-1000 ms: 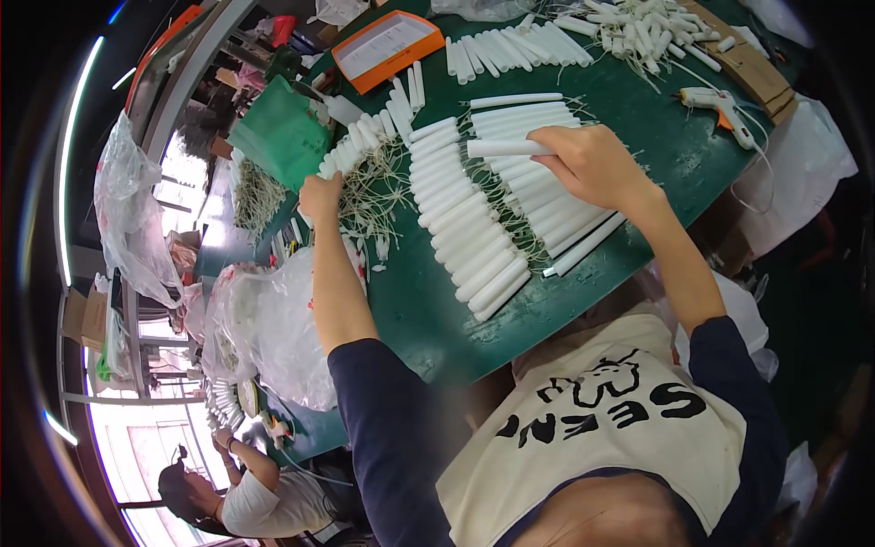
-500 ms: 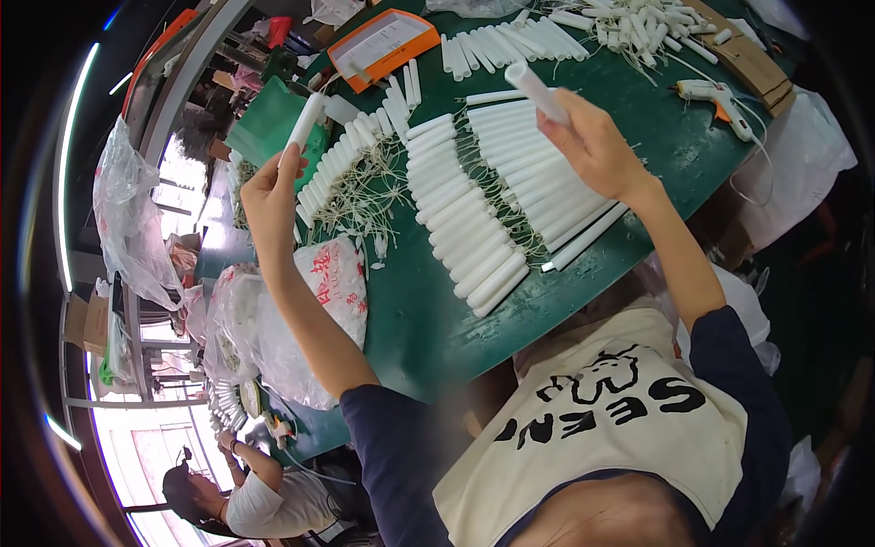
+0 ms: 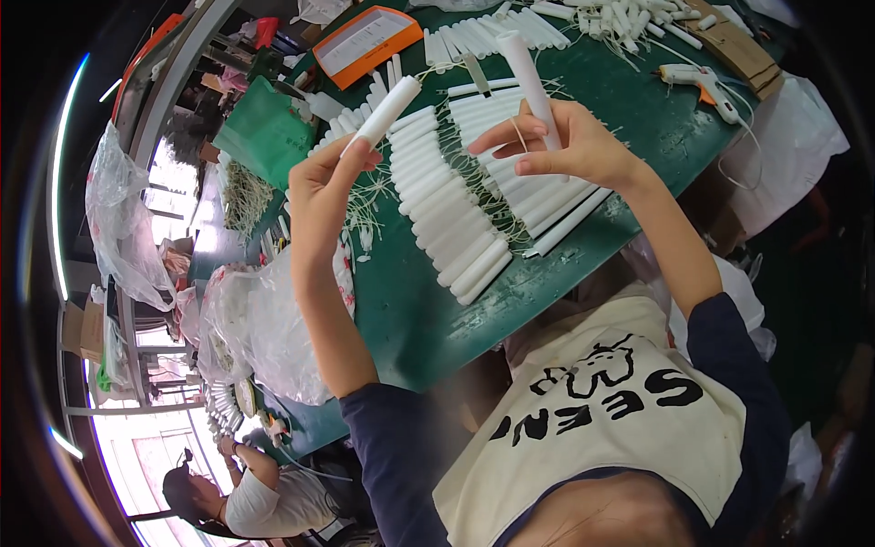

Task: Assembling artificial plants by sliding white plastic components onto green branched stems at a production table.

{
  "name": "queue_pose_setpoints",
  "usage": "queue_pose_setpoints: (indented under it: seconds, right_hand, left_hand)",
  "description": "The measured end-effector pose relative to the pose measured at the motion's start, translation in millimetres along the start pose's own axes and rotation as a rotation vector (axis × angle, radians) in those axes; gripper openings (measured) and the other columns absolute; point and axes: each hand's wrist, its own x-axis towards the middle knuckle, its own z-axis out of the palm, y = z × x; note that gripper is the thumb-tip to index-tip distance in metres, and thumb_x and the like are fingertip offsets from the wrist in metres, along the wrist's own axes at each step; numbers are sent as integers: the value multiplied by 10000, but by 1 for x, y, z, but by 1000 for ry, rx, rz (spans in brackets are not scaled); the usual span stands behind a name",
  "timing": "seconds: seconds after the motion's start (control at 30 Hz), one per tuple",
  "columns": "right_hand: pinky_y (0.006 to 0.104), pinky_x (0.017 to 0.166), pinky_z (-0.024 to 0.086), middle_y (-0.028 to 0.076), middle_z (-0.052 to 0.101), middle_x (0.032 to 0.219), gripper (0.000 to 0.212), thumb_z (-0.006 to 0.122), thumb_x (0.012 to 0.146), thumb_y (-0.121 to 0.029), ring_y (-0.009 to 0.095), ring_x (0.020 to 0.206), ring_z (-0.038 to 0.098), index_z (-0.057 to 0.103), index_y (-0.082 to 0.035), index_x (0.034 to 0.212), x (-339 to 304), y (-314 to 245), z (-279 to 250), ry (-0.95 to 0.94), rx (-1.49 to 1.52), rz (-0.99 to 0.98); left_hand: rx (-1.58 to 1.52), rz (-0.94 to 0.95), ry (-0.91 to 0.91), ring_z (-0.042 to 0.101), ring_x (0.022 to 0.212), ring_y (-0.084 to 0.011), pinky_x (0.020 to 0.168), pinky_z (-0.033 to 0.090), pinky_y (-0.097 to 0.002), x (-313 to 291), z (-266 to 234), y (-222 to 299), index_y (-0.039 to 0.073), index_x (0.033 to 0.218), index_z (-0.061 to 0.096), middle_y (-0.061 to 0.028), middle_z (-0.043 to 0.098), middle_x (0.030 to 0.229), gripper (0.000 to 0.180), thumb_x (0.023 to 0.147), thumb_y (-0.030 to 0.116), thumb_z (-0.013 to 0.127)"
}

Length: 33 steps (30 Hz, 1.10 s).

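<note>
Bright windows (image 3: 137, 447) flank a green desk (image 3: 401, 319) in the head view. Above its middle, the left hand (image 3: 326, 182) pinches one white tube (image 3: 387, 111) between thumb and fingers, tilted upward, probably to leave its far end free. The right hand (image 3: 588, 150) grips a second white tube (image 3: 526, 77), seemingly with its rear fingers; thumb and forefinger stand spread, perhaps for use. Toward the near edge lie two rows of tubes (image 3: 437, 201), strings (image 3: 468, 173) between them, likely to limit tangling. A glue gun (image 3: 682, 75) lies by the right edge. Bold dark lettering marks the cream shirt (image 3: 629, 447); print inside the orange box (image 3: 383, 62), toward the far left, is too small to read.
</note>
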Motion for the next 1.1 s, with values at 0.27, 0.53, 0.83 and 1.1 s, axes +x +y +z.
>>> queue_pose_setpoints:
  seconds: [0.27,0.53,0.83,1.1]
  right_hand:
    - [258,669,496,54,587,722,271,608,846,-81,126,681,592,381,-103,699,-10,0,-19,261,-51,38]
    - [220,584,457,53,593,718,275,598,862,-120,94,645,577,388,-100,685,-14,11,-39,358,-233,122]
    - [187,497,365,48,606,720,262,594,864,-136,58,596,541,390,-111,701,-15,9,-43,406,-348,108]
    - [185,487,356,67,624,752,232,584,860,-125,63,576,525,404,-96,716,-16,-2,-42,404,-397,65]
  left_hand:
    - [165,-126,-141,423,595,-29,538,364,-190,11,8,-96,-14,1056,636,22,583,733,345,827,243,653]
    - [383,-139,-291,487,665,-54,592,400,-208,5,10,-132,-14,1066,632,-22,630,819,357,813,237,652]
    - [388,-160,-431,561,884,-122,747,432,-255,9,-7,-121,43,1094,630,-50,641,1043,348,781,192,653]
    - [495,-241,-574,583,890,-121,767,473,-268,10,-19,-116,36,1142,595,-61,648,1011,449,704,43,693]
